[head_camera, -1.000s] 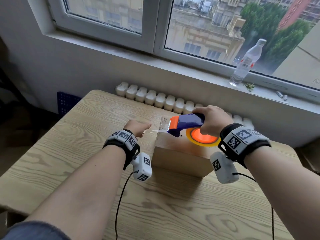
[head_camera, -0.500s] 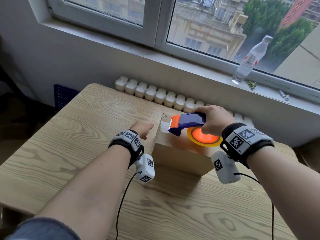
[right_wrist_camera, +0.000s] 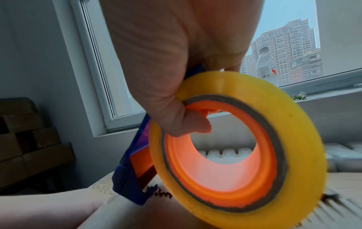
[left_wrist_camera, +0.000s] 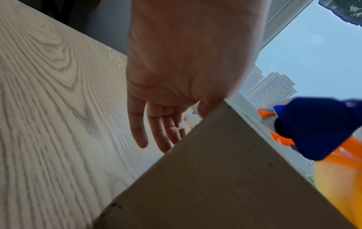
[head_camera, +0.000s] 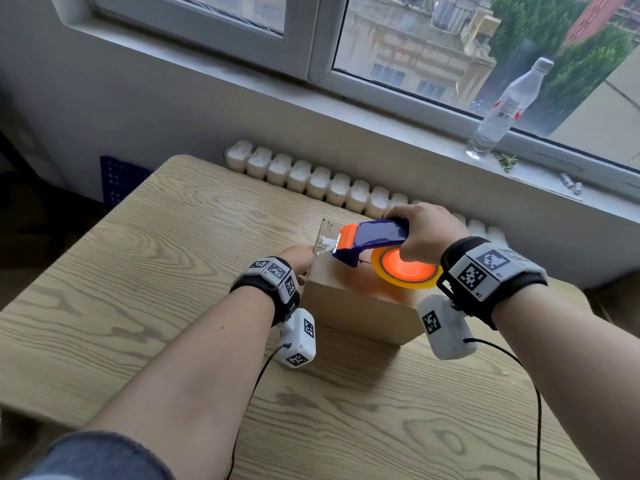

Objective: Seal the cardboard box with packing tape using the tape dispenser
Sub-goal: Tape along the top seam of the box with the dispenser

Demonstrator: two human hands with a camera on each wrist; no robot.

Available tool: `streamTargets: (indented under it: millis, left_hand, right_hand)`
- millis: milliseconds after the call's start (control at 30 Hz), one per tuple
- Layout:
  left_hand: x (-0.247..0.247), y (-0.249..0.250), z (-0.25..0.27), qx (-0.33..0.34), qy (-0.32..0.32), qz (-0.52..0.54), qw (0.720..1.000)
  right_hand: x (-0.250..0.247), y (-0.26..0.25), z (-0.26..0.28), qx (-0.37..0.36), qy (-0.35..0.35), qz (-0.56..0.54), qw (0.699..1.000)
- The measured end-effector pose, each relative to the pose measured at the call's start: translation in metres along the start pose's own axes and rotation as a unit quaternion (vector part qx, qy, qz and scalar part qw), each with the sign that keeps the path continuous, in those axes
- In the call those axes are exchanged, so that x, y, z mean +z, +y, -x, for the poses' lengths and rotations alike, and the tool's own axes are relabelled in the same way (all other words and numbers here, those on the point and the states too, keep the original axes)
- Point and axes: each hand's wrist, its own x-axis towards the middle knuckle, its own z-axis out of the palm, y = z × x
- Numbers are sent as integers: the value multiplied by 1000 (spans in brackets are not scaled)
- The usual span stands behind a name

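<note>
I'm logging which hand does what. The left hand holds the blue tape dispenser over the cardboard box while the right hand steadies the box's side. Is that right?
The hands are swapped. In the head view the right hand grips the tape dispenser over the box, and the left hand lies with straight fingers against the box's left side; the left wrist view confirms this.

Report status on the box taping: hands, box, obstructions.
Right hand grips tape dispenser over box. Left hand open, fingers straight beside box's left side. Tape strip loose at that edge. No obstructions.
</note>
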Motion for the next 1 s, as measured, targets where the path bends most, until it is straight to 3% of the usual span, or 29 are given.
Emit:
streamTargets:
  millis: [200, 367, 600, 700, 800, 867, 900, 1000]
  left_hand:
    - [0, -1, -4, -2, 30, 4, 1000]
    - [1, -8, -8, -50, 46, 50, 996]
    - [1, -12, -10, -9, 26, -72, 997]
    - [-8, -7, -8, 58, 76, -20, 995]
    - [-22, 10, 4, 173, 17, 44, 984]
    - [-26, 19, 10, 195, -54, -66, 977]
    - [-26, 19, 10, 193, -60, -163, 966]
    - [-19, 17, 9, 203, -3, -379, 903]
  right_hand:
    - [-2, -2, 0, -8, 2, 6, 1000]
    - [-2, -2, 0, -7, -5, 4, 1000]
    - [1, -2, -1, -6, -2, 0, 1000]
    - [1, 0, -1, -2, -3, -12, 1000]
    - [0, 3, 2, 3, -4, -33, 999]
    - [-1, 5, 3, 7, -2, -47, 999]
    - [-1, 6, 4, 7, 0, -53, 999]
    - [-2, 8, 6, 8, 1, -65, 998]
